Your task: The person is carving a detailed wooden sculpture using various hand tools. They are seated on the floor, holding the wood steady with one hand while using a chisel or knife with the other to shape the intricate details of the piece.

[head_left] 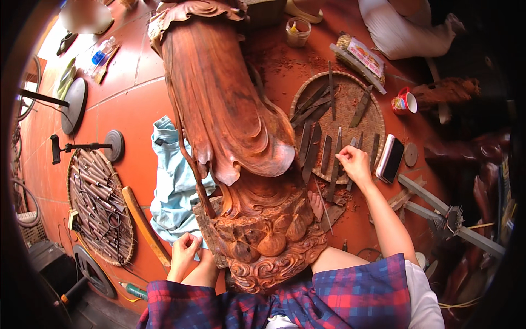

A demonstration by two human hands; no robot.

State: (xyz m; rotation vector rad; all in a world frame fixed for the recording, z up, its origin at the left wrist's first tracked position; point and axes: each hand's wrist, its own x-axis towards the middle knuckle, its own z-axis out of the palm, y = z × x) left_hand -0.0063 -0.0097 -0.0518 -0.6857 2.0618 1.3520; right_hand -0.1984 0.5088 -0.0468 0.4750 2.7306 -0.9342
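A large carved reddish-brown wooden sculpture [219, 104] lies lengthwise before me, with flowing drapery folds and a carved petal-and-scroll base [268, 241] between my legs. To its right, my right hand [355, 164] is over a round woven tray [378, 118] of dark flat strip-like tools. Its fingers are bent together beside a long narrow metal strip [336, 159]; whatever they pinch is too small to make out. My left hand [185, 252] is by my left knee, left of the base, thumb and fingers drawn together. Anything between them is hidden.
Light blue cloth [174, 186] lies left of the sculpture, near a curved wooden piece [143, 225] and a round basket of carving tools [104, 203]. On the right are a phone [391, 159], a red cup [404, 103] and metal bars [438, 208]. Wood shavings litter the tiles.
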